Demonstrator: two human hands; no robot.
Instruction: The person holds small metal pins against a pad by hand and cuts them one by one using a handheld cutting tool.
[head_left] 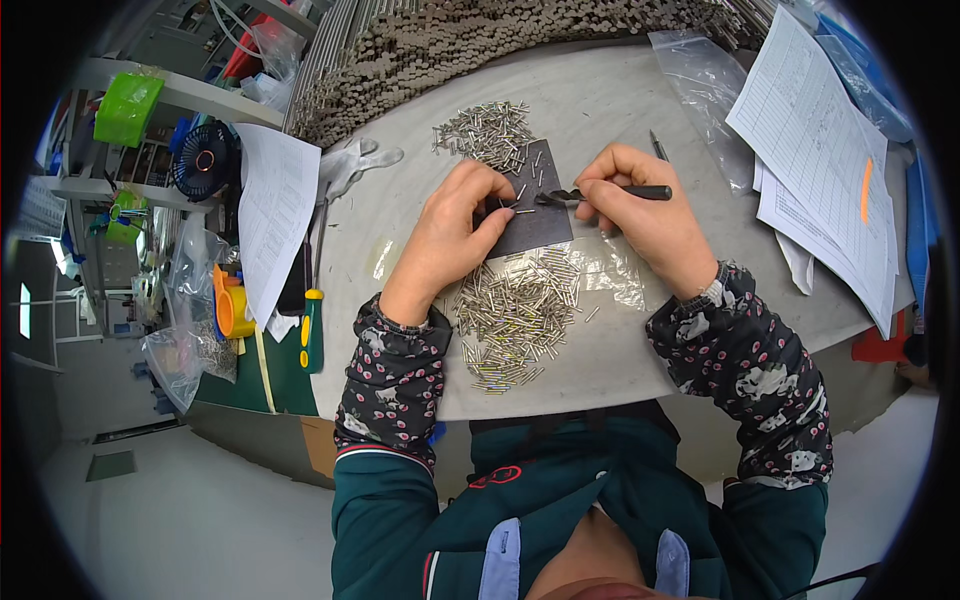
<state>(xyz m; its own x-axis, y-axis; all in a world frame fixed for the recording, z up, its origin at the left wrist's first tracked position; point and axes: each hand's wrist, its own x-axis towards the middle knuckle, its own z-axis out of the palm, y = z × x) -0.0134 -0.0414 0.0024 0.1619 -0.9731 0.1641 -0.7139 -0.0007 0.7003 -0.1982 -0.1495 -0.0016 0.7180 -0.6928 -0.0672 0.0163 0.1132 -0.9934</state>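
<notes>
A dark flat pad lies between two heaps of small metal pins, a far heap and a larger near heap. Over the pad's left edge, my left hand pinches a small metal pin between thumb and index finger. A few loose pins rest on the pad. My right hand grips a slim black-handled tool from the right. Its dark, flared tip, brush-like in shape, points left above the pad; its exact kind is unclear.
Long metal rods are stacked along the table's back. Paper sheets and a clear bag lie at right. To the left are a glove, a yellow-green screwdriver, a tape roll and a small fan.
</notes>
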